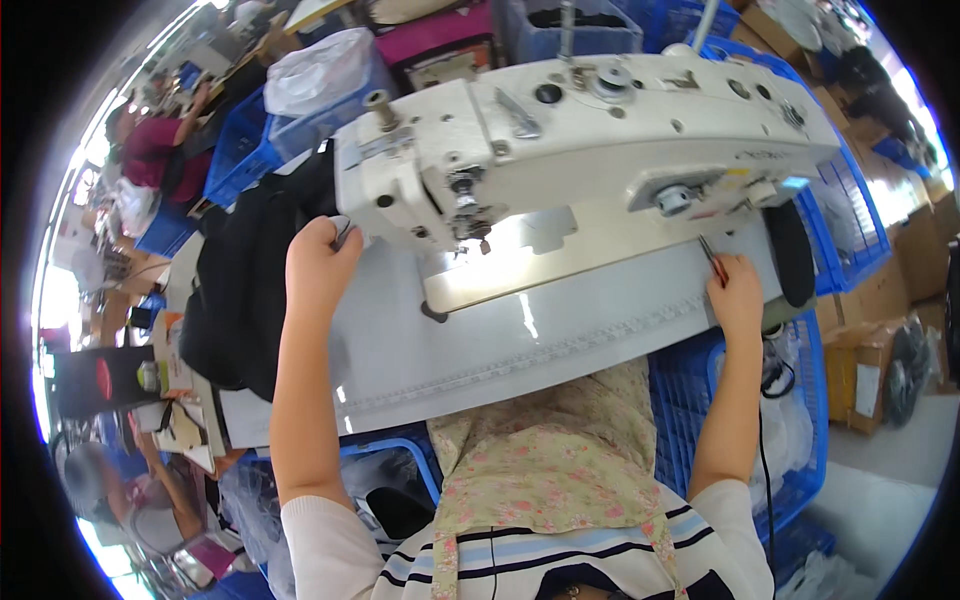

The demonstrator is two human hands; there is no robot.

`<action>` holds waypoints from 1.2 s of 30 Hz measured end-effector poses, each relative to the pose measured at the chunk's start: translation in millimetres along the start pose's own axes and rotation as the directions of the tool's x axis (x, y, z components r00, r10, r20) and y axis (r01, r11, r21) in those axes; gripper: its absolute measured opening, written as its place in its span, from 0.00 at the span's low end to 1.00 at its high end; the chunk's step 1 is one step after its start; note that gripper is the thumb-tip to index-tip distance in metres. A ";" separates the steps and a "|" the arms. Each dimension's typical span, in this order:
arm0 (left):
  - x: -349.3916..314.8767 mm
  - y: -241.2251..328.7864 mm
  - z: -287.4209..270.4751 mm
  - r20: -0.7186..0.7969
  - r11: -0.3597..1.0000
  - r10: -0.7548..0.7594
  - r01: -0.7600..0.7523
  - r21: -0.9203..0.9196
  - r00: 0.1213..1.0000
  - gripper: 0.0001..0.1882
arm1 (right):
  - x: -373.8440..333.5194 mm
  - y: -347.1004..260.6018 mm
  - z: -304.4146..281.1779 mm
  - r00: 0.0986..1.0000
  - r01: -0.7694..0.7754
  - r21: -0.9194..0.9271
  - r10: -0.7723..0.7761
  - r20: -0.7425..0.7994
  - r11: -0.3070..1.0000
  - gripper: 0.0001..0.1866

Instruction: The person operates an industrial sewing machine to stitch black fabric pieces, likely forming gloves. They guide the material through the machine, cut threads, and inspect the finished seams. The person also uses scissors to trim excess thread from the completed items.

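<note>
A white industrial sewing machine stands over a pale work surface with a ruler strip along its front. My left hand is closed beside the machine's needle end, next to a heap of black fabric. A small dark bit shows at its fingertips, too little to name. At the right end of the surface, my right hand grips slim thread snips with a reddish handle, their metal tips pointing toward the machine. No fabric shows under the needle.
Blue plastic crates sit below and behind the table, some with clear plastic bags. A dark padded piece lies at the table's right end. Cardboard boxes stand at right. Other people work at the left.
</note>
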State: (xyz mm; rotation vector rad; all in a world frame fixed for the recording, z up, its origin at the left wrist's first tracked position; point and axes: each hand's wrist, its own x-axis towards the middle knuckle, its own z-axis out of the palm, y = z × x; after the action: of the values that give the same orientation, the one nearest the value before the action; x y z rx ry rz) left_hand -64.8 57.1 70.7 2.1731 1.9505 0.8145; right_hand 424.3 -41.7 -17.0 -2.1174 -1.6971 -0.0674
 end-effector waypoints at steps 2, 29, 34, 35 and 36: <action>-22.7 15.3 -32.6 0.020 0.930 -0.209 0.205 -0.304 0.978 0.13 | -10.5 -9.3 0.6 1.000 -0.002 0.072 0.001 0.015 0.997 0.11; -145.7 59.4 -87.4 0.703 0.403 0.114 0.614 -0.678 0.702 0.11 | -32.7 -245.5 -62.0 0.422 0.617 0.786 -0.854 -0.305 0.024 0.20; -142.9 64.9 -83.8 0.738 0.375 0.151 0.653 -0.658 0.658 0.12 | -32.8 -242.7 -64.9 0.394 0.610 0.793 -0.871 -0.292 0.010 0.20; -142.0 66.3 -83.7 0.744 0.369 0.161 0.660 -0.655 0.648 0.12 | -33.2 -242.0 -64.6 0.397 0.605 0.796 -0.871 -0.289 0.012 0.20; -141.9 66.6 -82.3 0.745 0.370 0.170 0.659 -0.654 0.645 0.12 | -33.7 -241.5 -64.2 0.400 0.601 0.799 -0.871 -0.287 0.013 0.20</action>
State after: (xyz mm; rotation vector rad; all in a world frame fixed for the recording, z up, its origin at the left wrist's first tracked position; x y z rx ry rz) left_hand -47.3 -110.7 124.4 1.0854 0.9401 0.5628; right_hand 202.6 -55.9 102.2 -0.2874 -2.2024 0.6716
